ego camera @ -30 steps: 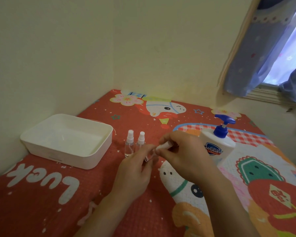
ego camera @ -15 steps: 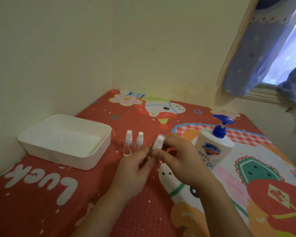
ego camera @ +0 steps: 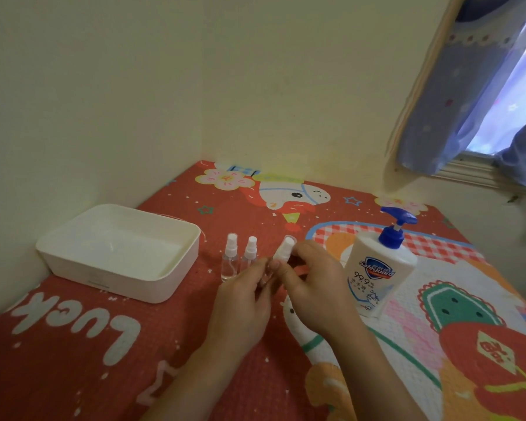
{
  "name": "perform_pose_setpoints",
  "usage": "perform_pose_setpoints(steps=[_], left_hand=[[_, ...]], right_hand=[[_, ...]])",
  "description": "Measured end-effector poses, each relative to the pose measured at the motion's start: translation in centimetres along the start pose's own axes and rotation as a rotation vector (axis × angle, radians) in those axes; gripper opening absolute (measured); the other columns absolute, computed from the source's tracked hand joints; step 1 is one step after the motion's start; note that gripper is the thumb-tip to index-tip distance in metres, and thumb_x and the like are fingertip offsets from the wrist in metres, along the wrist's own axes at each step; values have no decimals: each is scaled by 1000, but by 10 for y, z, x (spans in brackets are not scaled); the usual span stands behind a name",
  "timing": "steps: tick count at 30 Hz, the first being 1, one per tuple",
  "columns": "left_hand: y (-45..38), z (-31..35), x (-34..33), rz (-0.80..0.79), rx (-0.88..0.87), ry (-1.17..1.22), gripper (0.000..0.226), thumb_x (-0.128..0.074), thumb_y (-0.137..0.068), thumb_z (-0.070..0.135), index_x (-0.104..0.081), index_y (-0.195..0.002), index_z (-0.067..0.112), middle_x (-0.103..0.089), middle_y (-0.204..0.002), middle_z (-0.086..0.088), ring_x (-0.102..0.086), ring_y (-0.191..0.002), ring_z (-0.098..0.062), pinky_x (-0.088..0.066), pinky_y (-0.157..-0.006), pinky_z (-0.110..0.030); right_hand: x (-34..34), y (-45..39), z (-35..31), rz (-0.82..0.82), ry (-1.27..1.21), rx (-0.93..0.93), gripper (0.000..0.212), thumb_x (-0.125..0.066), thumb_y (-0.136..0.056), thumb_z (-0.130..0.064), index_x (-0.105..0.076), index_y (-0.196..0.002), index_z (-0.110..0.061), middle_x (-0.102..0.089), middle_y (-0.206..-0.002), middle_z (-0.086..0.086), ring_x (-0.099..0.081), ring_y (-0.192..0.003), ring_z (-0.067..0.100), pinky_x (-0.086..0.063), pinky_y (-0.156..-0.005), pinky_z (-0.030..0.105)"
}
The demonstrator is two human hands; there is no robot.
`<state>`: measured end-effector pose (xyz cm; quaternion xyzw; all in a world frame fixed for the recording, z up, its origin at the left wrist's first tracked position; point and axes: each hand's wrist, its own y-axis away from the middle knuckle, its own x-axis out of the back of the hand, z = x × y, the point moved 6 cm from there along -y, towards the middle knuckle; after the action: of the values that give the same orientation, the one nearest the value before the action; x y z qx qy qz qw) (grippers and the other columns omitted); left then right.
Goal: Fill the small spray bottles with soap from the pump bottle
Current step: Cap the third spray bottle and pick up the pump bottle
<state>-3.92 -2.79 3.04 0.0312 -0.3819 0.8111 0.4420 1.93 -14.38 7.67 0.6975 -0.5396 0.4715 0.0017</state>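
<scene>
While both your hands pinch one capped bottle (ego camera: 281,253), two bottles (ego camera: 240,256) left of your grip look unfilled.

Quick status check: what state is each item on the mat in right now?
Held spray bottle: tilted, cap on, pinched by both hands.
Two standing spray bottles: upright, capped, look empty.
Pump bottle: upright, untouched.
White tray: nothing visible inside.
Left hand: grips bottle body.
Right hand: pinches spray cap.

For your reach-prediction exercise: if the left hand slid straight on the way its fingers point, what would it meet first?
Probably the small spray bottle that the left hand and right hand already hold; depth is unclear.
</scene>
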Motion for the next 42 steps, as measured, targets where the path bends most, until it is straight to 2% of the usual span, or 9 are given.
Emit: perform_pose_setpoints(steps=[5, 9, 13, 22, 27, 29, 33, 37, 42], left_hand=[[1, -7, 6, -20, 73, -144, 42, -53, -92, 50, -57, -130, 32, -72, -111, 12, -69, -92, -7, -57, -77, -32], [-1, -10, 23, 137, 70, -188, 16, -51, -97, 33, -65, -102, 26, -68, -84, 14, -62, -71, -3, -50, -60, -27], [-4, -23, 35, 239, 149, -126, 26, -39, -99, 34, -59, -87, 24, -61, -69, 12, -56, -61, -4, -40, -53, -21], [-4, -23, 33, 234, 159, -99, 27, -40, -98, 34, -58, -81, 23, -58, -64, 11, -55, -58, -6, -37, -51, -16], [-3, -18, 32, 222, 141, -106, 22, -46, -99, 26, -50, -77, 30, -53, -61, 15, -53, -59, -3, -35, -52, -12], [-3, -16, 31, 207, 133, -114, 23, -49, -99, 24, -49, -77, 32, -52, -60, 16, -54, -60, -2, -35, -52, -12], [-3, -18, 31, 211, 141, -82, 19, -50, -98, 25, -53, -80, 30, -57, -63, 15, -57, -62, -5, -37, -53, -15], [-2, -13, 28, 226, 91, -79, 14, -53, -97, 28, -58, -85, 26, -61, -66, 16, -60, -63, -4, -43, -53, -18], [0, -3, 16, 181, 43, -114, 40, -40, -99, 41, -59, -74, 17, -49, -50, 11, -51, -47, -6, -34, -45, -18]], right_hand=[[-6, -4, 8, 27, 28, -77, 20, -58, -93, -36, -56, -74, -31, -61, -68, -13, -58, -66, -2, -41, -55, 12], [-26, -8, 20, 15, 39, -89, 22, -54, -95, -37, -58, -76, -27, -62, -72, -10, -60, -68, 1, -52, -62, 26], [-46, -10, 36, 18, 66, -107, 17, -54, -91, -36, -60, -81, -24, -61, -76, -10, -59, -71, 6, -54, -65, 35], [-61, -9, 41, -11, 85, -117, 16, -54, -92, -38, -61, -88, -25, -59, -79, -11, -57, -70, 5, -53, -64, 28], [-65, -5, 44, -52, 86, -132, 7, -61, -89, -30, -58, -84, -27, -55, -74, -15, -52, -66, 2, -39, -58, 16], [-65, -3, 46, -57, 83, -147, 5, -61, -90, -31, -59, -88, -26, -58, -77, -14, -54, -68, 3, -46, -60, 20], [-63, -2, 47, -68, 55, -177, 24, -61, -89, -35, -60, -112, -30, -62, -95, -13, -60, -80, 3, -57, -72, 30], [-54, 3, 46, -80, 63, -178, 40, -61, -89, -38, -54, -127, -30, -59, -110, -13, -60, -93, 3, -55, -82, 27], [-29, 22, 50, 21, 148, -193, 17, -55, -94, -21, -65, -106, -28, -63, -99, -15, -58, -86, 1, -52, -77, 20]])
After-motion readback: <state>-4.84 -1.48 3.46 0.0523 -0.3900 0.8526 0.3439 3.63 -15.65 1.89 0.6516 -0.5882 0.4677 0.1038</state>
